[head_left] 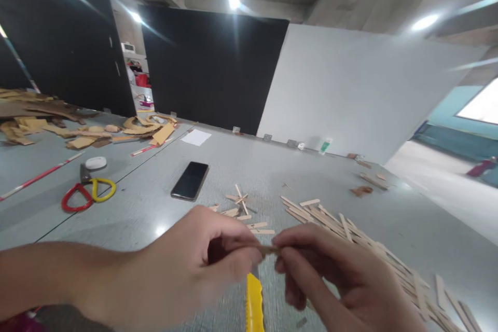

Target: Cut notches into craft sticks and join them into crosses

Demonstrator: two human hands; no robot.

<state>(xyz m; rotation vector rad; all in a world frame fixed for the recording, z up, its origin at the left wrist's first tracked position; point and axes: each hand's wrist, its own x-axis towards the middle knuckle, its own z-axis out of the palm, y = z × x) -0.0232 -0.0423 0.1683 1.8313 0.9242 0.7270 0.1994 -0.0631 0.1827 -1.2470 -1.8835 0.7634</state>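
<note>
Between my fingertips a thin wooden stick spans from hand to hand, mostly hidden by the fingers; it looks like a popsicle stick. My left hand pinches one end between thumb and fingers. The other end sits in the pinch of my right hand. Just below lies a yellow utility knife on the table. Beyond my hands are short stick pieces and a small star-like cluster of crossed sticks. Right of them spreads a long pile of popsicle sticks, partly behind my right hand.
A black phone lies left of centre. Scissors with red and yellow handles and a white oval case are farther left. Cardboard scraps cover the back left. Black and white panels border the table's far edge.
</note>
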